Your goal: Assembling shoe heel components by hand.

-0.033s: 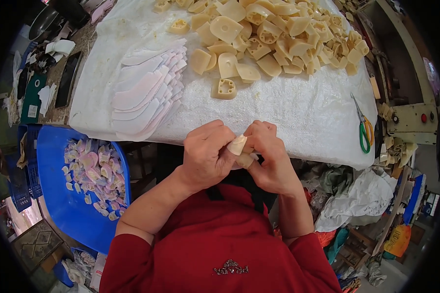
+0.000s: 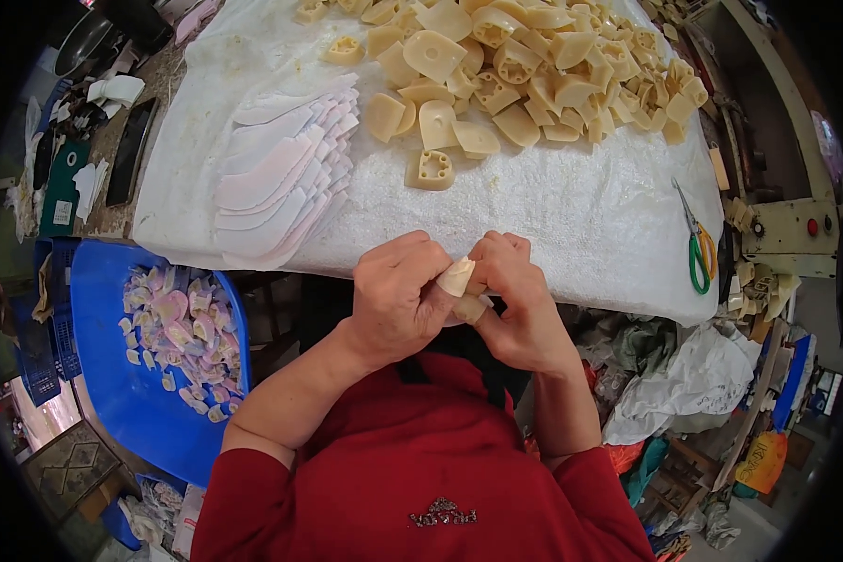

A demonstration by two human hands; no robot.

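In front of the table's near edge, my left hand (image 2: 398,290) and my right hand (image 2: 515,300) are closed together around a small pale shoe heel (image 2: 479,285). Fingers hide most of it, so its exact shape does not show. Pale coverings appear on both thumbs. Beyond my hands, one beige shoe heel with holes in its top (image 2: 431,170) lies apart on the white-covered table (image 2: 459,225). Behind it is a large heap of similar beige heels (image 2: 534,70). To the left, thin white and pale pink cut pieces (image 2: 281,178) lie in an overlapping stack.
A blue basin (image 2: 145,417) at left holds many small pink and whitish pieces (image 2: 173,323). Scissors with green and orange handles (image 2: 697,248) lie near the table's right edge. A dark phone-like slab (image 2: 131,155) is at far left; crumpled white sheeting (image 2: 688,384) sits below right.
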